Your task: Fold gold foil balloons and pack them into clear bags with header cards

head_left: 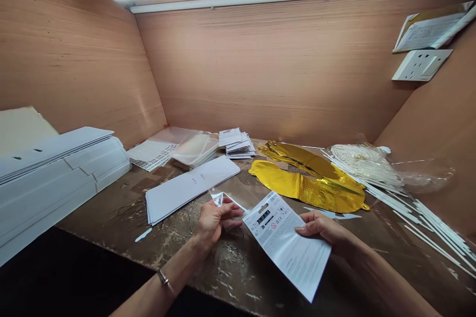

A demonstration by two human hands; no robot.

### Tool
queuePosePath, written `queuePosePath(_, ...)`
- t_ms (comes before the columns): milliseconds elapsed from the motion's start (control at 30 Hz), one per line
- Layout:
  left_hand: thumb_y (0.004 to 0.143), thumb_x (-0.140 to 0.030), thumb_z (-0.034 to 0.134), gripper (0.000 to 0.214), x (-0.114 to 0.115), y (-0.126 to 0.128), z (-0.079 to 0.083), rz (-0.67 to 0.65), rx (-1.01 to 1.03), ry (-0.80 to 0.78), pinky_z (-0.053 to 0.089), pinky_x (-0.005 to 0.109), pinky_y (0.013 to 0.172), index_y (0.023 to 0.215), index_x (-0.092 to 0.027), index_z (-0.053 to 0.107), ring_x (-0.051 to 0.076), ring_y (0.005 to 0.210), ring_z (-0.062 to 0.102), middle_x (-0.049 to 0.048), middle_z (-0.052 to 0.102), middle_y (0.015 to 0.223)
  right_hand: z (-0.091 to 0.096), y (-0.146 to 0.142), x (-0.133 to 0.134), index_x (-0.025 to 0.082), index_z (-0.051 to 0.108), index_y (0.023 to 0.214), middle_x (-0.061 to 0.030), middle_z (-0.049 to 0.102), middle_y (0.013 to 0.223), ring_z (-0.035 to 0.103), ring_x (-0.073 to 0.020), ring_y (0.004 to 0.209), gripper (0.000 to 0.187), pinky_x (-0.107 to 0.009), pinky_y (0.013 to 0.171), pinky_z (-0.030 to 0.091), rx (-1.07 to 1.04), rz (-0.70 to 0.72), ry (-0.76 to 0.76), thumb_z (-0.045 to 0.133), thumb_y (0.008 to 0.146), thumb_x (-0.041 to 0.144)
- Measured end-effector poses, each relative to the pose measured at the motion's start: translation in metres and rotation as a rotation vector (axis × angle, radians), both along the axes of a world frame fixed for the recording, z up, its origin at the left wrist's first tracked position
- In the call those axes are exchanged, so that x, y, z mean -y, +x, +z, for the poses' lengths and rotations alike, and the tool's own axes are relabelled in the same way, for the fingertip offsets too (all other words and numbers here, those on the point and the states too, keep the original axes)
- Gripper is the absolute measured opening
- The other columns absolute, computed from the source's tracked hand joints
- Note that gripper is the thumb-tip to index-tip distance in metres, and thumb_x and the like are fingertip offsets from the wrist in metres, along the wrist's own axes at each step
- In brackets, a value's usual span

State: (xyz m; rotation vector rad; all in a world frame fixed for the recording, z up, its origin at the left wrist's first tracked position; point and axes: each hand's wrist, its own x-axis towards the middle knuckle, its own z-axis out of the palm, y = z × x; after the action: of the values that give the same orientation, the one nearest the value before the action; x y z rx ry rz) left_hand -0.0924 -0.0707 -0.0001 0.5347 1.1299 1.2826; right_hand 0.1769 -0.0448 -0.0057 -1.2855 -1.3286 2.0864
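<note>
My left hand pinches the edge of a clear plastic bag just above the worn brown table. My right hand grips the right side of a white printed card with a hang hole and warning symbols; the card tilts down to the right between my hands. Its top left corner comes close to the bag and my left fingers. Gold foil balloons lie flat behind the card.
A stack of white cards lies left of my hands. Folded white boxes fill the far left. Clear bags and small printed leaflets sit at the back. White straws spread on the right. A wall socket is mounted upper right.
</note>
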Motion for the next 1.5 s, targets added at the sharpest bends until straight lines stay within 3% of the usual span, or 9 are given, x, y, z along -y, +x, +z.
queuePosePath(67, 0.061, -0.003, 0.063, 0.019, -0.004, 0.003, -0.005, 0.017, 0.002, -0.008, 0.054, 0.032, 0.048, 0.07, -0.011, 0.049, 0.022, 0.059, 0.064, 0.0065, 0.063, 0.061, -0.001, -0.001, 0.004, 0.009, 0.067, 0.084, -0.0102, 0.068, 0.08, 0.062, -0.0197, 0.065, 0.029, -0.027, 0.058, 0.046, -0.002, 0.034, -0.01, 0.063, 0.058, 0.023)
queuePosePath(233, 0.061, -0.008, 0.065, 0.018, -0.006, 0.011, -0.011, 0.003, 0.033, -0.009, 0.051, 0.03, 0.041, 0.067, -0.011, 0.048, 0.021, 0.049, 0.062, 0.0047, 0.061, 0.054, -0.006, -0.007, 0.014, 0.008, 0.067, 0.083, -0.0095, 0.067, 0.079, 0.062, -0.0192, 0.066, 0.028, -0.025, 0.058, 0.046, -0.04, 0.093, -0.031, 0.063, 0.058, 0.021)
queuePosePath(433, 0.061, -0.01, 0.065, 0.018, -0.009, 0.015, -0.012, -0.008, 0.044, -0.022, 0.05, 0.029, 0.041, 0.066, -0.011, 0.048, 0.02, 0.046, 0.061, 0.0044, 0.061, 0.052, -0.009, -0.012, 0.021, 0.008, 0.067, 0.079, -0.0073, 0.067, 0.075, 0.061, -0.0152, 0.059, 0.025, -0.02, 0.049, 0.042, -0.017, 0.14, -0.049, 0.062, 0.057, 0.019)
queuePosePath(567, 0.057, -0.008, 0.066, 0.019, -0.003, 0.015, -0.007, -0.088, 0.062, -0.008, 0.049, 0.03, 0.041, 0.067, -0.011, 0.05, 0.021, 0.049, 0.061, 0.0062, 0.063, 0.055, -0.008, -0.019, 0.017, 0.008, 0.068, 0.072, -0.0049, 0.066, 0.066, 0.058, -0.0118, 0.051, 0.02, -0.019, 0.045, 0.04, 0.023, 0.182, -0.059, 0.061, 0.054, 0.016)
queuePosePath(767, 0.06, -0.016, 0.069, 0.021, 0.012, 0.006, 0.004, -0.174, 0.042, 0.02, 0.048, 0.025, 0.047, 0.073, -0.009, 0.054, 0.017, 0.054, 0.061, 0.0103, 0.066, 0.065, 0.002, -0.025, 0.006, 0.009, 0.067, 0.072, -0.0069, 0.067, 0.072, 0.06, -0.0161, 0.058, 0.021, -0.022, 0.05, 0.044, 0.041, 0.096, 0.017, 0.061, 0.055, 0.018)
queuePosePath(967, 0.069, -0.034, 0.061, 0.028, 0.021, 0.005, 0.003, -0.108, 0.007, 0.05, 0.046, 0.026, 0.043, 0.077, -0.008, 0.056, 0.017, 0.054, 0.06, 0.0117, 0.066, 0.07, 0.008, -0.031, 0.012, 0.01, 0.067, 0.074, -0.0071, 0.067, 0.072, 0.061, -0.0176, 0.06, 0.02, -0.024, 0.052, 0.044, 0.003, 0.041, 0.111, 0.06, 0.06, 0.023)
queuePosePath(1233, 0.065, -0.042, 0.063, 0.035, 0.023, 0.007, 0.001, -0.01, -0.043, 0.113, 0.043, 0.025, 0.04, 0.073, -0.009, 0.055, 0.017, 0.049, 0.058, 0.0087, 0.064, 0.061, 0.014, -0.036, 0.02, 0.011, 0.067, 0.079, -0.0063, 0.067, 0.07, 0.06, -0.0167, 0.061, 0.023, -0.025, 0.055, 0.043, -0.084, 0.018, 0.167, 0.06, 0.064, 0.026)
queuePosePath(1500, 0.068, -0.043, 0.059, 0.034, 0.027, 0.011, -0.005, -0.035, -0.058, 0.156, 0.046, 0.028, 0.042, 0.071, -0.009, 0.055, 0.017, 0.047, 0.057, 0.0094, 0.063, 0.06, 0.012, -0.033, 0.022, 0.011, 0.067, 0.081, -0.0055, 0.066, 0.07, 0.059, -0.0159, 0.06, 0.024, -0.023, 0.054, 0.042, -0.109, 0.007, 0.178, 0.059, 0.065, 0.027)
